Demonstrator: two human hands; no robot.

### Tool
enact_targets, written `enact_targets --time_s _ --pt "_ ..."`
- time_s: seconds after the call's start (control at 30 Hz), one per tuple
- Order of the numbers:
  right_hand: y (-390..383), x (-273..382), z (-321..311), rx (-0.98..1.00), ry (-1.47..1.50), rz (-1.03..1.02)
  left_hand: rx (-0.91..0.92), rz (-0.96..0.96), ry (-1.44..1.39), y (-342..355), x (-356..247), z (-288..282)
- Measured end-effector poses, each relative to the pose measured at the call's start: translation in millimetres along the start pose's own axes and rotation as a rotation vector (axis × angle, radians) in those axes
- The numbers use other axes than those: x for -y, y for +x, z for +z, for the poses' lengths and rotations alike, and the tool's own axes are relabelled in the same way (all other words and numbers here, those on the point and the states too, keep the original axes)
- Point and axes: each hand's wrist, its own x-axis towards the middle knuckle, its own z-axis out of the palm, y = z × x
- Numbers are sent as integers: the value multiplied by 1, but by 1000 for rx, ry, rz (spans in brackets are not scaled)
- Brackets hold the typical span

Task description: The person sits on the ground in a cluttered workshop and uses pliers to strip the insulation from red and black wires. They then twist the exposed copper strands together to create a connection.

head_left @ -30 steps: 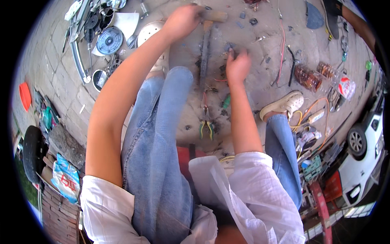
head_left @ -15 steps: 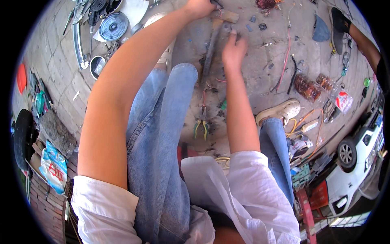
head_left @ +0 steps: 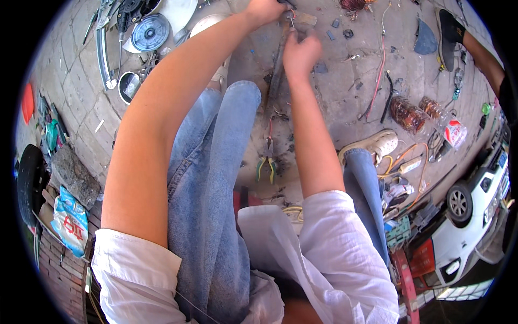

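At the top edge, my left hand is closed on a small dark piece, partly cut off by the frame. Close below it, my right hand pinches a thin wire-like strand that runs up toward that piece; its exact kind is too small to make out. A hammer lies beneath and beside my hands, its head at the top and its long handle pointing down toward me. Below the handle, pliers with green-and-yellow grips rest on the ground between my legs.
Two plastic bottles holding copper-coloured scrap lie at right, near a pink wire. Metal and plastic parts crowd the upper left. Another person's foot stands at upper right. A white car is at far right.
My right hand has moved up and left toward my left hand, and its fingers have closed on the thin strand. My left hand stays nearly in place.
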Motion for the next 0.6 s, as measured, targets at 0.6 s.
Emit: enact_targets --time_s 0.6 --pt "-4 -12 1 -107 -10 22 34 -91 -108 -8 -4 -1"
